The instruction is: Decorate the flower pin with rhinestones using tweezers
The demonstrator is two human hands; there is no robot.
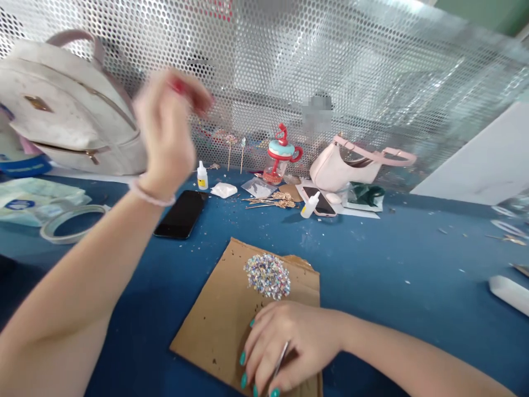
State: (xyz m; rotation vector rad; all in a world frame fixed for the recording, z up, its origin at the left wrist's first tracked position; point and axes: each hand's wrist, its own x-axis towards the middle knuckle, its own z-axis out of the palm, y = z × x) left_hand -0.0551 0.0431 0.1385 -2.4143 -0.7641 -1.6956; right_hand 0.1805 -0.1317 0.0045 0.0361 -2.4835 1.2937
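Observation:
My right hand (285, 344) rests low over a square of brown cardboard (206, 317), fingers curled downward. A slim silver metal tool (282, 355) is pinched between its thumb and fingers; the tool's lower end is hidden. Just beyond the knuckles, a round heap of small glittery multicoloured pieces (268, 275) lies on the cardboard. Raised in the air at the left is my left hand (169, 121), with a pale band on the wrist. Motion smears its fingers, so whether they hold anything cannot be made out.
Behind the cardboard stand a black phone (182, 215), glue bottles (202, 176), gold decorated sticks (276, 201), a red-handled cup (281, 157) and a pink handbag (347, 165). A roll of tape (74, 223) and a backpack (74, 110) are left. Perforated metal (264, 71) borders the blue table (392, 264).

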